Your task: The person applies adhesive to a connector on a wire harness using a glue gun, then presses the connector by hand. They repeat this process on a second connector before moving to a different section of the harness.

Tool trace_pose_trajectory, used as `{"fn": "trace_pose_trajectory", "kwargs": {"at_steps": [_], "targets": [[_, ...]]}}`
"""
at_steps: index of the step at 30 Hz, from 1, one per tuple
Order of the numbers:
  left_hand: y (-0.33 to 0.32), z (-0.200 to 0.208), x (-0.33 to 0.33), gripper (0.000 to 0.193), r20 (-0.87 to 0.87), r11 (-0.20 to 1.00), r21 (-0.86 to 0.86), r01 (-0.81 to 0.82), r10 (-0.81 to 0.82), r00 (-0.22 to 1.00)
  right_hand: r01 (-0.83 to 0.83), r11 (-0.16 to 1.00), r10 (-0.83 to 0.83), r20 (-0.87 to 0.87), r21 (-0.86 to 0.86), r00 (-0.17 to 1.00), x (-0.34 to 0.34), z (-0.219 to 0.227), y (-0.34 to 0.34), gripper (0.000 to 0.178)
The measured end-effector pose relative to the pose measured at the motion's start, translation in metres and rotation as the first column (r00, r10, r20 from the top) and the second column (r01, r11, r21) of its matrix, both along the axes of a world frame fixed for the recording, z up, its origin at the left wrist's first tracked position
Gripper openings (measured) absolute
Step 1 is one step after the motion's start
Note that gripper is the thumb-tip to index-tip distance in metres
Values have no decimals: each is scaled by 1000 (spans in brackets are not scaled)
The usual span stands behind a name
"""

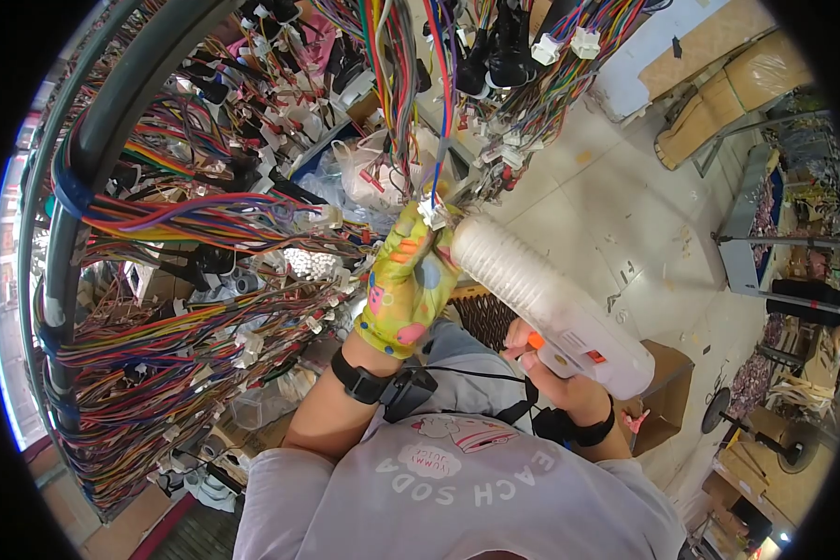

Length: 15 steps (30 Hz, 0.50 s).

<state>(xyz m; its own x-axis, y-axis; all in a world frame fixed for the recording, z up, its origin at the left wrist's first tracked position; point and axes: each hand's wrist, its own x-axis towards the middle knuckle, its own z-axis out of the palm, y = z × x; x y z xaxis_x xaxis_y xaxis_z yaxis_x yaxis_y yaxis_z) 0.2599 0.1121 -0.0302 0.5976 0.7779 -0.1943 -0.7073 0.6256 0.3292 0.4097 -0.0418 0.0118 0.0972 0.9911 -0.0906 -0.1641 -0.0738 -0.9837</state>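
Note:
My left hand (403, 289), in a yellow glove with coloured patterns, is closed around a white wire connector (432, 213). Red and blue wires (441, 112) run up from the connector. My right hand (560, 381) is bare and grips a white handheld tool (569, 317) with a ribbed barrel, near its wide end. Its ribbed end points at the connector and lies close beside the gloved fingers. Something orange (535, 341) shows at my right fingertips. Part of the right hand is hidden beneath the tool.
A dark curved metal rack (75, 215) carries bundles of coloured wires (196, 215) on the left. More wire bundles (397, 84) hang ahead. A plastic bag (369, 168) lies beyond my left hand. Cardboard boxes (670, 387) stand at right on the tiled floor (616, 196).

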Motion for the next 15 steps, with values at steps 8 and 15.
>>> {"fn": "trace_pose_trajectory", "kwargs": {"at_steps": [8,15], "targets": [[4,3,3,24,-16,992,-119,-39,38,999,-57,998,58,66,-12,996,5,-3,2,22],[7,-7,-3,30,-74,984,180,-7,21,997,-36,999,36,-30,1,999,4,-4,-1,18]]}}
